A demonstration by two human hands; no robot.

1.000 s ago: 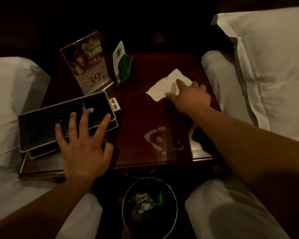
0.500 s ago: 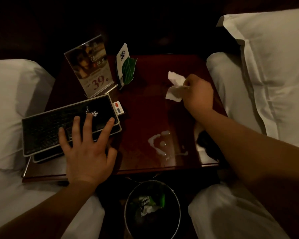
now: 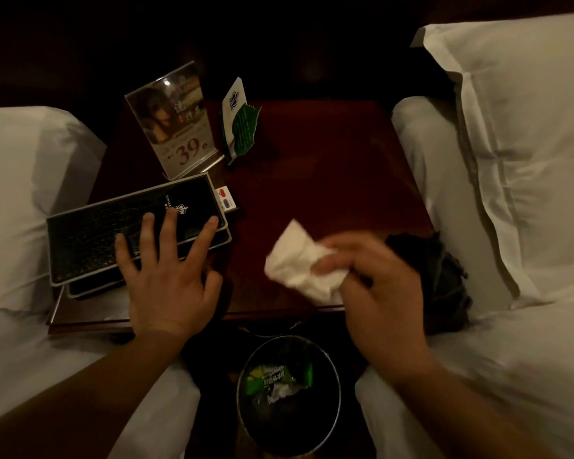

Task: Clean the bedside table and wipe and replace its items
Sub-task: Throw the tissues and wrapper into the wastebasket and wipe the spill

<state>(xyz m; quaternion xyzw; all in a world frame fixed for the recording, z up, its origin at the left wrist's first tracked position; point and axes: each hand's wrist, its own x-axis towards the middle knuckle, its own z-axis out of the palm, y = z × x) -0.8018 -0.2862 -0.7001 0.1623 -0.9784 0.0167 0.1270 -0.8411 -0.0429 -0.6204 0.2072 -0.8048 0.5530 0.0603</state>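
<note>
The right hand has carried the tissue from the far side of the counter to its near edge, grip clamped on it, covering where the spill lay; wiping looks underway. The left hand stays spread, grip apart, on the folder.

- The clear stand-up sign at the back left corner of the bedside table shows a large red "39"; its smaller print is too dim to read.
- The black folder at the table's left edge bears a pale emblem with tiny unreadable lettering.
- The green wrapper in the bin carries white characters, not legible.
</note>
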